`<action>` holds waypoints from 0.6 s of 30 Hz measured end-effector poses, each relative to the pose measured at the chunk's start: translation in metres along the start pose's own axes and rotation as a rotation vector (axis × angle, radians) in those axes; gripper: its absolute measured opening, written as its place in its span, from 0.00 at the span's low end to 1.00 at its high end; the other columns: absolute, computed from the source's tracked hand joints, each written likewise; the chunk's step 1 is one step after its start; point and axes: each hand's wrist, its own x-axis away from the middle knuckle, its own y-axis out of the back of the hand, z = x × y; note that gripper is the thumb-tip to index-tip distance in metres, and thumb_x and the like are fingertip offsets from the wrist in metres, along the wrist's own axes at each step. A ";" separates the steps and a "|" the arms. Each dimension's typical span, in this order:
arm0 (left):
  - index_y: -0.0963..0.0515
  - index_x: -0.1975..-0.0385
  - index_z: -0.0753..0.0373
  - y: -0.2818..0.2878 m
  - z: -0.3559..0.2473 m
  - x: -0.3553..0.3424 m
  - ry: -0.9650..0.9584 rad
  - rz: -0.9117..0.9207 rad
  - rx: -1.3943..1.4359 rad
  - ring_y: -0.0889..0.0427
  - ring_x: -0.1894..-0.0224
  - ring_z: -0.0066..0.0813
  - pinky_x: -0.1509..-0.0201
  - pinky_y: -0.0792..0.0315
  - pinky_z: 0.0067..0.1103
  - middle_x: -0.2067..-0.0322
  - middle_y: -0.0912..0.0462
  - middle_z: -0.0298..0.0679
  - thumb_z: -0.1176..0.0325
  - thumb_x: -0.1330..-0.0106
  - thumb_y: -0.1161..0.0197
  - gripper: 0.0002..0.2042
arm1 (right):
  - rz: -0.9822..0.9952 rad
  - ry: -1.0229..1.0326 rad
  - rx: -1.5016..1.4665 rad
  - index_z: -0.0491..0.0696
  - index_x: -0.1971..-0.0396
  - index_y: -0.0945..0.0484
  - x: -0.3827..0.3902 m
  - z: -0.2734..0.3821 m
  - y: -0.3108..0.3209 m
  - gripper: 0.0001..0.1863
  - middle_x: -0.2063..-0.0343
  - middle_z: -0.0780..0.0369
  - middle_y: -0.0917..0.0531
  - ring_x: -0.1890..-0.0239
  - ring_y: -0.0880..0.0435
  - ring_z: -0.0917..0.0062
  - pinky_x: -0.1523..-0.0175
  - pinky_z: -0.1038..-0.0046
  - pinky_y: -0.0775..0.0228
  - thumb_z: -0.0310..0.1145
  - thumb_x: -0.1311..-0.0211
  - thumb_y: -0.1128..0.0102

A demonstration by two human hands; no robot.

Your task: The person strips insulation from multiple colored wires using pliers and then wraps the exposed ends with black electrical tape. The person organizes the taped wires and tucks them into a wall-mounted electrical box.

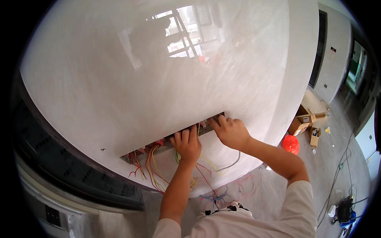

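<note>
A long, narrow recess with junction boxes (162,145) is cut slantwise into the glossy pale wall (238,79) in front of me. My left hand (187,146) lies across its middle, fingers slightly spread, their tips reaching into the gap. At the right end, my right hand (230,131) has its fingers curled and pressed together at the opening; what they pinch is hidden. Bundled yellow and red wires (150,164) hang out left of my left hand. Thin red wires (137,169) stick out near the left end, and a grey cable (235,162) droops below my right hand.
Loose coloured wires (216,197) lie on the floor by my feet. Toward the right are cardboard boxes (299,123), a red plastic bag (291,144), black cables (336,174) and a dark-and-blue bag (347,214). A dark curved opening (79,170) runs along the left.
</note>
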 end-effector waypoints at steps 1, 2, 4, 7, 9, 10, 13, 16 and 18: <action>0.13 0.50 0.59 0.000 0.001 0.004 0.009 0.011 0.016 0.23 0.56 0.43 0.55 0.38 0.39 0.62 0.20 0.34 0.77 0.39 0.32 0.17 | -0.013 0.023 -0.015 0.54 0.39 0.16 0.001 -0.003 0.000 0.26 0.72 0.65 0.26 0.82 0.26 0.78 0.80 0.74 0.36 0.32 0.40 0.38; 0.13 0.50 0.58 0.000 0.003 0.006 0.007 -0.008 0.020 0.23 0.57 0.42 0.55 0.38 0.38 0.62 0.20 0.34 0.77 0.39 0.32 0.17 | -0.019 0.049 -0.025 0.54 0.39 0.15 0.000 -0.006 0.000 0.27 0.72 0.65 0.26 0.82 0.27 0.78 0.80 0.74 0.37 0.32 0.41 0.38; 0.12 0.50 0.58 -0.003 0.005 0.006 0.001 -0.047 0.033 0.24 0.58 0.42 0.55 0.38 0.38 0.62 0.20 0.33 0.77 0.39 0.32 0.17 | -0.032 0.098 -0.043 0.55 0.39 0.15 -0.004 -0.015 0.005 0.28 0.73 0.65 0.26 0.82 0.28 0.78 0.80 0.74 0.39 0.33 0.42 0.37; 0.12 0.48 0.57 -0.003 0.005 0.007 -0.018 -0.074 0.014 0.25 0.57 0.41 0.55 0.39 0.38 0.60 0.20 0.33 0.76 0.37 0.33 0.17 | -0.047 0.093 0.086 0.49 0.43 0.15 -0.008 -0.008 0.008 0.25 0.74 0.64 0.28 0.81 0.30 0.80 0.80 0.75 0.42 0.33 0.44 0.36; 0.12 0.48 0.55 -0.003 0.003 0.004 -0.017 0.015 -0.061 0.25 0.54 0.40 0.55 0.39 0.38 0.57 0.20 0.33 0.73 0.36 0.34 0.17 | 0.119 0.125 0.279 0.45 0.52 0.15 -0.009 -0.006 0.004 0.19 0.75 0.64 0.28 0.80 0.30 0.81 0.80 0.76 0.42 0.33 0.45 0.35; 0.13 0.47 0.54 -0.001 0.004 0.003 -0.016 0.063 -0.107 0.25 0.53 0.40 0.55 0.39 0.38 0.55 0.20 0.33 0.71 0.35 0.35 0.16 | 0.203 0.149 0.365 0.43 0.56 0.15 -0.011 -0.001 0.001 0.16 0.76 0.64 0.29 0.80 0.30 0.81 0.80 0.76 0.43 0.32 0.46 0.35; 0.11 0.46 0.51 -0.001 0.002 0.001 0.003 0.095 -0.109 0.27 0.53 0.42 0.55 0.40 0.38 0.58 0.22 0.34 0.72 0.36 0.35 0.18 | 0.341 0.107 0.406 0.43 0.68 0.19 -0.020 0.005 0.008 0.09 0.79 0.65 0.29 0.79 0.31 0.82 0.79 0.76 0.42 0.31 0.47 0.34; 0.11 0.48 0.50 0.000 0.003 0.005 0.014 0.082 -0.051 0.28 0.55 0.43 0.55 0.41 0.38 0.60 0.25 0.35 0.74 0.38 0.34 0.19 | 0.391 0.114 0.410 0.45 0.72 0.20 -0.024 0.008 0.016 0.06 0.81 0.64 0.27 0.79 0.28 0.81 0.78 0.76 0.41 0.30 0.48 0.34; 0.11 0.49 0.50 0.004 0.003 0.004 0.033 0.137 -0.064 0.29 0.54 0.43 0.54 0.41 0.39 0.60 0.25 0.36 0.74 0.38 0.33 0.18 | 0.377 0.073 0.412 0.44 0.70 0.19 -0.025 0.011 0.017 0.07 0.81 0.65 0.26 0.78 0.26 0.80 0.78 0.76 0.40 0.30 0.47 0.34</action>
